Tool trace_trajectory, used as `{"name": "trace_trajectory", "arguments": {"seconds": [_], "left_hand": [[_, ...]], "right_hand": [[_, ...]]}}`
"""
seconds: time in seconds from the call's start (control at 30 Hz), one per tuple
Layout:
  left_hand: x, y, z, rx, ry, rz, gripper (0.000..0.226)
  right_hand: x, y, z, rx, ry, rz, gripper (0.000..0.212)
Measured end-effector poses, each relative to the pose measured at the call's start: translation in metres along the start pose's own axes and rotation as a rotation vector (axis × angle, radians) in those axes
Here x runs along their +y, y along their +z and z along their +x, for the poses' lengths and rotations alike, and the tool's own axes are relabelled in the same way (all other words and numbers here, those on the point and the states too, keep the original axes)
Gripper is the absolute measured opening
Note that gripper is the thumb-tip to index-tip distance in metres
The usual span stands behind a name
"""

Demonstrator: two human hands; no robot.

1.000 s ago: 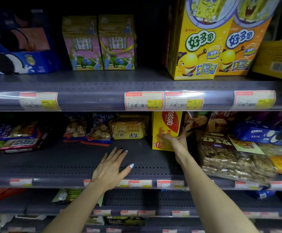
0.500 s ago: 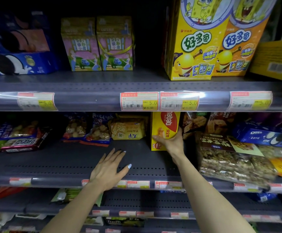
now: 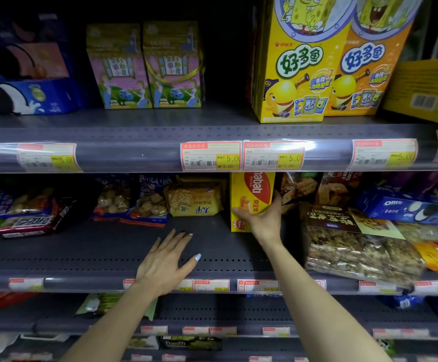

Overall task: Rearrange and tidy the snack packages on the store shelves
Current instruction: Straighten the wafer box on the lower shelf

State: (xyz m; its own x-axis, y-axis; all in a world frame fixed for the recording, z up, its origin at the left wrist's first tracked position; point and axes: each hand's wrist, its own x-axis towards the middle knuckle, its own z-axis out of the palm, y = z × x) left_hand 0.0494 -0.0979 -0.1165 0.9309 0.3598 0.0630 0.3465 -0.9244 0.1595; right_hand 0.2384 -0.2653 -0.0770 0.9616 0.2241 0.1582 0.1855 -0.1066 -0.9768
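so the yellow wafer box (image 3: pixel 249 197) is standing on end on the middle shelf (image 3: pixel 102 254), long axis vertical, printed name running top to bottom so it reads sideways, front face out toward the aisle. right hand (image 3: pixel 263 219) has its grip around the lower right edge of it. left hand (image 3: pixel 164 263) is flat, fingers spread wide, holding nothing, low over the bare shelf, cracker pack (image 3: pixel 194 201) just left of the box
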Motion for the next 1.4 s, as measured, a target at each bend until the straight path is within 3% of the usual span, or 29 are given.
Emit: {"name": "trace_trajectory", "arguments": {"seconds": [0.1,0.23,1.07,1.4], "left_hand": [[0.000,0.000,-0.001,0.003,-0.002,0.004,0.074],[0.000,-0.001,-0.002,0.000,-0.002,0.012,0.075],[0.000,-0.001,-0.001,-0.003,0.014,-0.008,0.071],[0.009,-0.011,-0.006,-0.013,0.009,-0.047,0.074]], "right_hand": [[-0.008,0.013,-0.015,0.129,-0.067,-0.073,0.125],[-0.015,0.025,-0.021,0.209,-0.100,-0.198,0.133],[-0.023,0.008,-0.011,0.024,0.013,-0.279,0.139],[-0.039,-0.016,-0.028,-0.110,0.069,-0.299,0.123]]}}
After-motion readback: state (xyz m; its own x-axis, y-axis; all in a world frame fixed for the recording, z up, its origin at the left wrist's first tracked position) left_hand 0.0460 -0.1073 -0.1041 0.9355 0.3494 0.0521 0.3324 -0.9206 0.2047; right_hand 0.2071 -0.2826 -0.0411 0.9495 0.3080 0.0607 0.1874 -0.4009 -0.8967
